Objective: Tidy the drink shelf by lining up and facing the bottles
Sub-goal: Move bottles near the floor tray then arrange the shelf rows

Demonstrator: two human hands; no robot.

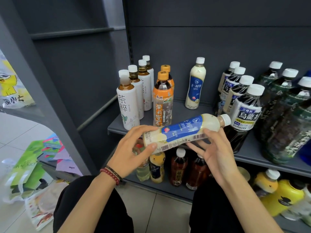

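Observation:
A cream milk-tea bottle [183,130] with a blue label lies sideways in front of the grey shelf [250,148], cap pointing right. My left hand [133,150] grips its base end, thumb on top. My right hand [210,152] holds its middle from below, thumb near the barcode. A second, matching milk-tea bottle [196,84] stands upright alone at the back of the shelf. To the left stand a row of white-label tea bottles [128,105] and orange-capped jasmine tea bottles [162,101]. Right of the gap stand a row of Suntory oolong bottles [244,111] and dark green-label bottles [282,115].
The lower shelf [158,185] holds several small bottles, brown and yellow. Yellow bottles [276,194] crowd the lower right. Snack bags and packets [33,169] lie on the tiled floor at the left. A grey upright panel [50,91] borders the shelf's left side.

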